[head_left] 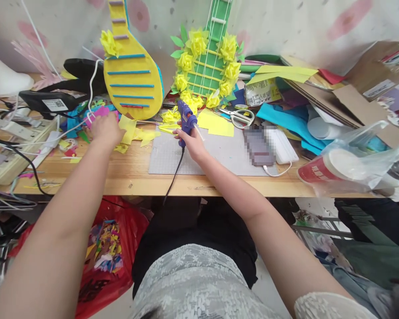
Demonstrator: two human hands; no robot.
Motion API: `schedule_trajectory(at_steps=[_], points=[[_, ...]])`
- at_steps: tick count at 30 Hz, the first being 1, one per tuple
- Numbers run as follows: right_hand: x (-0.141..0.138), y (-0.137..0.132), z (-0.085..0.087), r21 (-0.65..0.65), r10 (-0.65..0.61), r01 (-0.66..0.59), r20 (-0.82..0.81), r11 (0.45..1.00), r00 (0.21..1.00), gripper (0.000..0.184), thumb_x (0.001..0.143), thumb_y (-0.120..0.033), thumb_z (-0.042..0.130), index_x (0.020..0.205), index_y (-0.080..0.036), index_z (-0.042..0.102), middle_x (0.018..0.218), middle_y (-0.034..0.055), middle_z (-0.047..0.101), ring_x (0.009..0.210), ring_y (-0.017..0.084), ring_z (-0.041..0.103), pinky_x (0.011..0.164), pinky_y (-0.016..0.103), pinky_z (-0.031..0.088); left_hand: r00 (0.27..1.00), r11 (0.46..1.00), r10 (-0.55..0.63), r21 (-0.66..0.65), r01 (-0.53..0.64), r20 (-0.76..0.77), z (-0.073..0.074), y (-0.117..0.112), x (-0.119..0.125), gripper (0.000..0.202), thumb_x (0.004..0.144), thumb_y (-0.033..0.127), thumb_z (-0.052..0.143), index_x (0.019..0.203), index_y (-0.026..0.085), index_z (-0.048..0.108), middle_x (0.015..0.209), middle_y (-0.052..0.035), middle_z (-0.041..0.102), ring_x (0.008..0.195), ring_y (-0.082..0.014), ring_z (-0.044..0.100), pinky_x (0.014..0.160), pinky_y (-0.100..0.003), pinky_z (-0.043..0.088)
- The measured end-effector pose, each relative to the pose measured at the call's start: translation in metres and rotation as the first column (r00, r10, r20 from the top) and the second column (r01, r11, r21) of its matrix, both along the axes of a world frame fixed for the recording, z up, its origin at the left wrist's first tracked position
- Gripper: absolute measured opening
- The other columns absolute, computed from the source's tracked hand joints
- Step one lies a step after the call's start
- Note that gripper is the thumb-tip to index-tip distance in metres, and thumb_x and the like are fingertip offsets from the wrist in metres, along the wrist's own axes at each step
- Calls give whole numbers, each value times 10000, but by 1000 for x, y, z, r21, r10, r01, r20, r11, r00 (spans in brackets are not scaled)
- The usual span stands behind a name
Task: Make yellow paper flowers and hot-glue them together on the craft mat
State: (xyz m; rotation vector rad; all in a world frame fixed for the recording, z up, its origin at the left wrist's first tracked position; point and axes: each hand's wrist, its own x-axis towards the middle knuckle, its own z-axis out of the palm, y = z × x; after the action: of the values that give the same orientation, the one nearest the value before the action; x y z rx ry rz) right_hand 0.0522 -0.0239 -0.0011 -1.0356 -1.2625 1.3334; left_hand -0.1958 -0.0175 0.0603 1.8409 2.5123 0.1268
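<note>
My right hand (193,141) is closed around a blue hot glue gun (187,118), its clear glue stick pointing back toward me and its black cord running over the table edge. My left hand (105,130) reaches over a piece of magenta paper (101,112), thumb spread apart; its fingertips are partly hidden. Yellow paper scraps (129,130) lie beside that hand. Behind stand a yellow lute-shaped craft (134,84) with blue strips and a green stringed craft (208,73) ringed with yellow paper flowers.
A grey cutting mat (216,155) lies under my right hand. Scissors (239,118), a phone (259,146) and a white power bank (281,144) are to the right, with a bagged cup (329,166). Cables and a power strip (23,148) crowd the left. Below hangs a red scrap bag (119,212).
</note>
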Motion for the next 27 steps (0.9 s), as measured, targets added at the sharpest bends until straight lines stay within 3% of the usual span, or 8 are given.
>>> schedule_trajectory(at_steps=[3,7,11,15,18,20,24,27], points=[[-1,0,-2,-15,8,-8,-18,1000,1000,364,757,-390,600,1046,-241,436,1081,60,644,898,141,657,829,312,525,999,998,44,-42,-44,-16,-6,6,3,685,735,491,526,1320,158,401,1335,-95,546,1207,-323,480,977,-482,408],[7,-1,-6,-19,-3,3,-29,1000,1000,328,759,-350,588,1025,-241,429,1052,52,647,841,133,650,832,329,527,995,992,102,-70,-102,-6,-3,7,1,463,776,318,491,1216,180,527,1254,-59,608,1121,-269,550,926,-433,459],[15,-1,-8,-19,-26,25,-40,1000,999,316,755,-333,582,1009,-224,429,1090,63,614,814,117,641,796,304,534,995,990,84,108,-90,54,7,4,-8,352,797,325,439,1046,160,625,1120,-73,678,1005,-231,600,874,-389,487],[21,6,-8,31,-95,96,-54,995,994,320,765,-401,585,991,-233,432,1087,52,597,865,130,640,781,308,540,939,923,-69,379,-68,337,12,6,-1,247,754,287,498,929,169,627,996,-44,700,862,-171,633,778,-307,508],[28,12,-6,46,-186,191,-98,981,978,327,780,-406,580,1021,-238,436,974,21,618,827,122,648,718,283,539,711,910,-304,414,20,634,9,14,34,155,731,224,563,881,197,595,971,-5,691,891,-159,637,805,-299,503],[35,15,-4,35,-263,272,-158,962,952,316,777,-366,585,1025,-239,436,902,-8,617,761,102,646,663,253,531,578,907,-354,420,20,736,3,22,68,99,723,126,561,812,169,551,894,-22,676,828,-138,628,807,-307,494],[57,20,2,17,-446,468,-271,884,853,243,749,-287,569,945,-237,433,897,-38,584,642,54,615,559,190,502,482,932,-345,354,76,805,-22,37,137,122,740,39,546,758,151,501,808,-40,633,689,-97,576,729,-296,505],[80,20,7,34,-524,554,-277,832,805,182,758,-271,526,909,-232,433,886,-44,571,597,31,589,509,155,472,411,948,-317,276,159,855,-42,48,176,124,764,65,561,806,162,496,836,-25,622,712,-103,580,729,-289,509]])
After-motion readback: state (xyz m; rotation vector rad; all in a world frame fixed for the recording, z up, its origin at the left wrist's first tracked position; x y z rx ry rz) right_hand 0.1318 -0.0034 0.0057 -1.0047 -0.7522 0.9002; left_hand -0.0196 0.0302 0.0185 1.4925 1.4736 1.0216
